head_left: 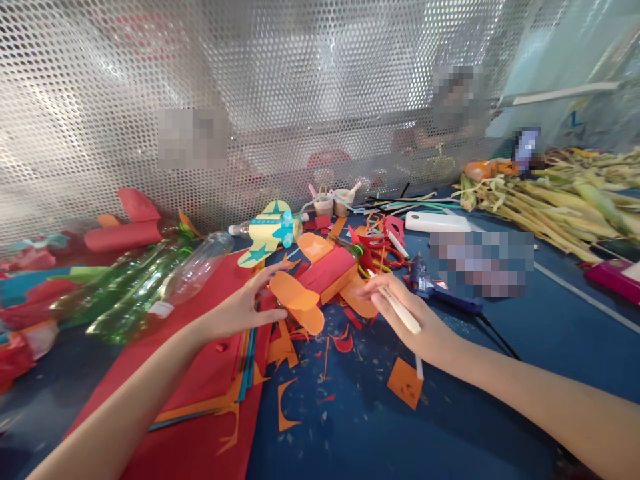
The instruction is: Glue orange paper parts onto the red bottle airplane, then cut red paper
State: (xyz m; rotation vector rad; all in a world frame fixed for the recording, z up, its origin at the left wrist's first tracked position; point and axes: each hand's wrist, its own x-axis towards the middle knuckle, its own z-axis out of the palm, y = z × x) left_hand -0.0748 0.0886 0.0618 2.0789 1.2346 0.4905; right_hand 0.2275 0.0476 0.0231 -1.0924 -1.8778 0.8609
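A toy plane (327, 273), made from a bottle wrapped in red paper with orange paper wings and tail, lies in front of me. My left hand (245, 303) is at its tail, thumb and fingers spread apart around the orange tail pieces (295, 300); whether the fingertips touch them I cannot tell. Over the plane's right side, my right hand (410, 320) is closed on a white pen (400, 310), its fingers close to an orange wing (360, 297). A green bottle cap (357, 251) shows at the plane's nose.
Plastic bottles (145, 287) and stacked coloured paper (210, 373) lie left. A yellow plane with blue stars (273, 230) stands behind. Orange paper scraps (287, 407) litter the blue table. A blue glue gun (445, 290), a white case (437, 222) and dried husks (550, 200) are right.
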